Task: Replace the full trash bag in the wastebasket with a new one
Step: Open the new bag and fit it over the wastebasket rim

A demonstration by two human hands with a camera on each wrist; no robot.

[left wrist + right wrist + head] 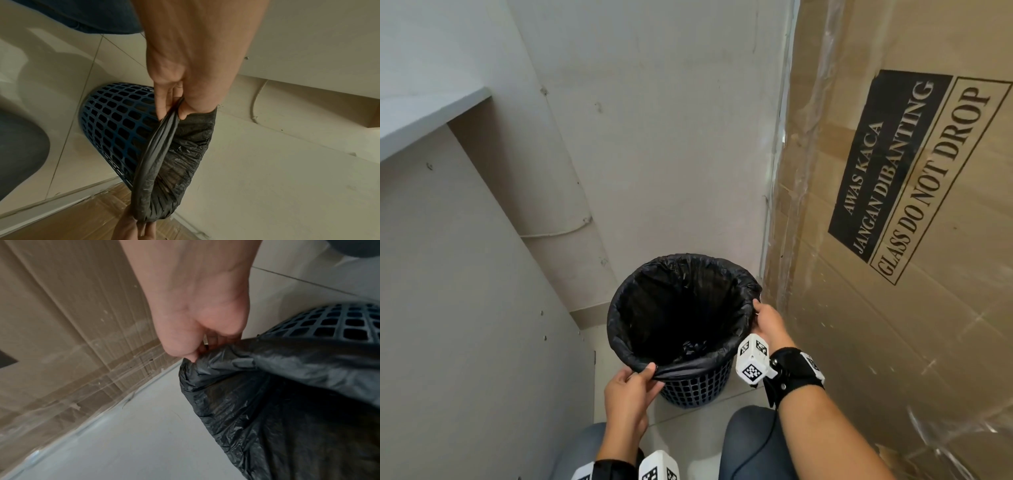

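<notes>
A dark blue lattice wastebasket (pixel 697 387) stands on the tiled floor in a corner. A black trash bag (pixel 681 308) lines it, its mouth spread wide and folded over the rim. My left hand (pixel 643 375) pinches the bag's edge at the near rim, thumb on top. My right hand (pixel 760 317) grips the edge at the right rim. In the left wrist view, my left hand (pixel 174 110) holds the stretched bag edge (pixel 156 149) beside the basket (pixel 115 123). In the right wrist view, my right hand (pixel 197 352) has its fingers curled into the crumpled bag (pixel 277 394).
A tall cardboard box (pixel 893 205) marked "GLASS DO NOT DROP" stands close on the right. A white panel (pixel 465 308) closes off the left, with a ledge above. The wall (pixel 654 137) is behind the basket. My knees (pixel 753 442) are just in front of it.
</notes>
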